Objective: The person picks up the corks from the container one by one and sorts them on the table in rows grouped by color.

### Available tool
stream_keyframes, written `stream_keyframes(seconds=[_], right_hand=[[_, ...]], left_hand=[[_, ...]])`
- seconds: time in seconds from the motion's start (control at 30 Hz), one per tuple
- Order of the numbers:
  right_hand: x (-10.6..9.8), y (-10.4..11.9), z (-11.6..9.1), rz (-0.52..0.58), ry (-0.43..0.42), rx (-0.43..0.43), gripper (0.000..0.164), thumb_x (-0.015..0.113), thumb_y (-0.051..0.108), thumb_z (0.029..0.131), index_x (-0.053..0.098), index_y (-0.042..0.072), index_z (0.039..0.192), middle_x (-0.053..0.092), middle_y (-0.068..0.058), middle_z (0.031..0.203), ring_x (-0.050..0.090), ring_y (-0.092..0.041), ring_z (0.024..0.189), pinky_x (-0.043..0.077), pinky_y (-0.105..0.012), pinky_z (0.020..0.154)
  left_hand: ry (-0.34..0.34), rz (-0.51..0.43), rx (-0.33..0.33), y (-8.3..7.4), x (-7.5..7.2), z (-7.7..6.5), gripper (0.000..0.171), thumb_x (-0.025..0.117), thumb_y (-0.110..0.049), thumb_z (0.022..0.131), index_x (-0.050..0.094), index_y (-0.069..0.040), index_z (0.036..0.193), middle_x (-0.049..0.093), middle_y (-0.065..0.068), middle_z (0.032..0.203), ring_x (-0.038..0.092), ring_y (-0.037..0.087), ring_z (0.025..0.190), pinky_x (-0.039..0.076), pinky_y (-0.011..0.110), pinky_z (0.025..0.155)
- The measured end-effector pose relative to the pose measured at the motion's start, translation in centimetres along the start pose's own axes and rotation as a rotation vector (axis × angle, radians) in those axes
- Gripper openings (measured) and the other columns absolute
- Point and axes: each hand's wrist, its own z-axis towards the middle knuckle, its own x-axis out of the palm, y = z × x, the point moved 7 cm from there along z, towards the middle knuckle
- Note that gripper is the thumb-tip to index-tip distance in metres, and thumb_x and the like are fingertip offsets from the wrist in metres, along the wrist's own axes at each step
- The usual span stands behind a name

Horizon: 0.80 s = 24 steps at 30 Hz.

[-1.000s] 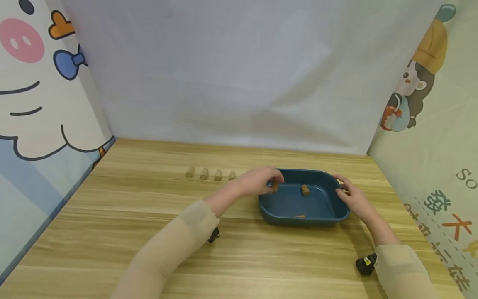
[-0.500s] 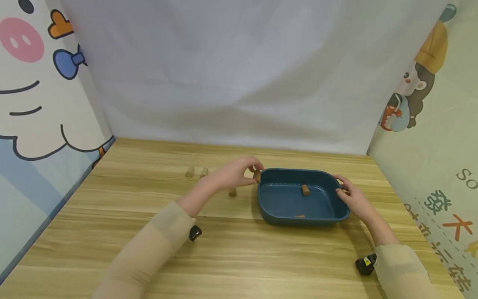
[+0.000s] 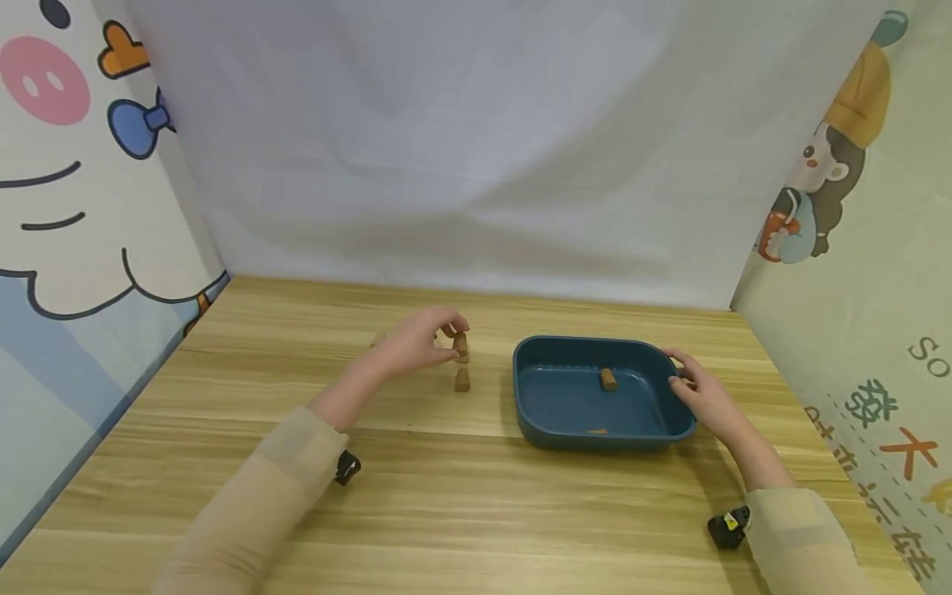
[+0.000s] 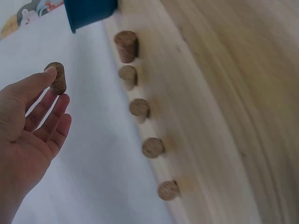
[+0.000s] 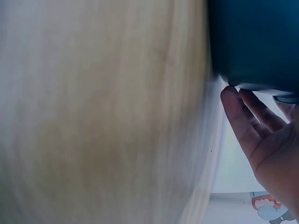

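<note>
My left hand (image 3: 419,340) pinches a brown tapered cork (image 4: 58,80) between thumb and fingers, above the table. Just in front of it stands another cork (image 3: 462,380). The left wrist view shows several more corks in a line, the farthest from the basin being the end cork (image 4: 168,190); my hand hides most of them in the head view. My right hand (image 3: 702,392) holds the right end of a dark blue oblong basin (image 3: 595,440). Inside the basin, one cork (image 3: 608,379) lies toward the back, and a piece of another cork (image 3: 597,431) shows behind the front wall.
The wood-grain table (image 3: 461,512) carries everything. A white cloth (image 3: 476,149) hangs along its back edge. Printed cartoon panels flank both sides, with a pig (image 3: 45,80) on the left panel.
From inside the basin, my left hand has come out over its left rim and moved left with the cork, to above the row. My right hand and the basin have stayed put.
</note>
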Motion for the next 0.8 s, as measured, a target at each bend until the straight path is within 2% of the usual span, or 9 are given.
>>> stream_keyframes(seconds=[0.27,0.53,0.7,0.8], right_hand=[[0.0,0.1,-0.1,-0.004,0.001,0.004,0.049,0.039,0.016,0.102,0.025,0.003,0.147,0.036,-0.038,0.137,0.04,-0.053,0.123,0.039,-0.064,0.094],[0.0,0.0,0.0,0.0,0.006,0.007,0.05,0.04,0.015,0.101,0.025,0.002,0.147,0.035,-0.037,0.139,0.039,-0.051,0.124,0.038,-0.064,0.096],[0.0,-0.2,0.0,-0.001,0.003,0.003,0.049,0.039,0.016,0.102,0.025,0.003,0.147,0.036,-0.037,0.138,0.039,-0.052,0.123,0.038,-0.065,0.096],[0.1,-0.3,0.0,-0.001,0.0,0.0,0.049,0.039,0.016,0.101,0.026,0.003,0.147,0.035,-0.037,0.138,0.039,-0.052,0.123,0.037,-0.065,0.096]], left_hand=[[0.035,0.018,-0.044,2.3,0.7,-1.2,0.034,0.073,-0.002,0.079,0.061,0.004,0.111,0.064,0.012,0.106,0.061,0.025,0.097,0.052,0.04,0.088],[0.111,0.02,-0.126,4.2,2.2,-2.1,0.035,0.074,-0.003,0.079,0.061,0.002,0.111,0.064,0.009,0.101,0.061,0.023,0.096,0.053,0.033,0.086],[0.144,0.0,-0.119,4.4,2.9,-2.4,0.036,0.074,-0.001,0.077,0.061,0.002,0.11,0.064,0.009,0.1,0.061,0.023,0.095,0.053,0.033,0.086],[0.157,0.007,-0.093,4.6,3.2,-2.5,0.034,0.074,0.0,0.077,0.061,0.001,0.108,0.064,0.008,0.097,0.061,0.022,0.093,0.053,0.031,0.085]])
